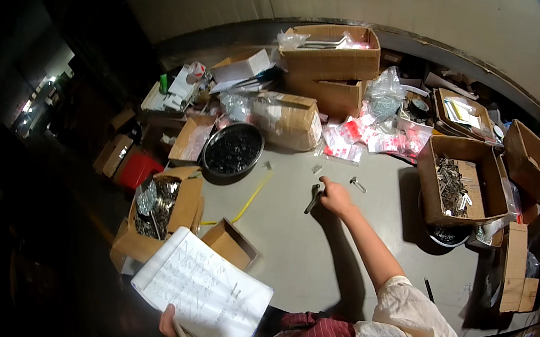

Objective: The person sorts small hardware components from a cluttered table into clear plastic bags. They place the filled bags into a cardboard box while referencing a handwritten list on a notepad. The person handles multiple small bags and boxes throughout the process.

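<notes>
My left hand [170, 324] holds the written notebook [206, 290] by its lower-left edge. My right hand [336, 197] is nearer to the dark elongated piece [312, 200], which lies on the table [292, 260] just left of the fingers, its long axis running roughly toward me. The right index finger extends; I cannot tell whether the remaining fingers contact the piece. The silver part [358, 185] lies to the right, apart.
</notes>
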### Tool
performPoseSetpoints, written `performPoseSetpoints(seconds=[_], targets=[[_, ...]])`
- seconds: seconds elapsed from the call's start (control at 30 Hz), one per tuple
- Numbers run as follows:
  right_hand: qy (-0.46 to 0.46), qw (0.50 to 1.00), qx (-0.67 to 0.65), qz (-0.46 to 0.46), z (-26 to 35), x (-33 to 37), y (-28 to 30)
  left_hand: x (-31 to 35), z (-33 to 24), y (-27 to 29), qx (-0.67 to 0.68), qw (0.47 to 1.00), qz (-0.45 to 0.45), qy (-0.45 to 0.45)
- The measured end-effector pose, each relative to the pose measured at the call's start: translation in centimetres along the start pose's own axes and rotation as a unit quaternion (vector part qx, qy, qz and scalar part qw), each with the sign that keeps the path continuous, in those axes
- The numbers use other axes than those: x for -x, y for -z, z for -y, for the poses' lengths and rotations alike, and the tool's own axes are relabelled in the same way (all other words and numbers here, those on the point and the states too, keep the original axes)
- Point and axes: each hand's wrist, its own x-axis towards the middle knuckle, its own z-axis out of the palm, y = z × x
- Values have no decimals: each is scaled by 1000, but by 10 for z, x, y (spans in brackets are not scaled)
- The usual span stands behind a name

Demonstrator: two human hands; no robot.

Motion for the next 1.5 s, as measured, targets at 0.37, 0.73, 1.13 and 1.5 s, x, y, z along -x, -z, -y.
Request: performPoseSetpoints(seconds=[0.37,0.73,1.13,1.5], targets=[[24,987,-22,-155,-22,13,55,-22,-1,-9,146,972,-3,186],[-149,826,353,-413,-6,135,358,-24,-1,-15,178,952,16,250],[-201,978,53,-27,-67,-3,39,-21,-2,-32,197,930,4,312],[-23,980,-94,-173,5,-121,-84,-34,1,-73,195,903,-1,382]])
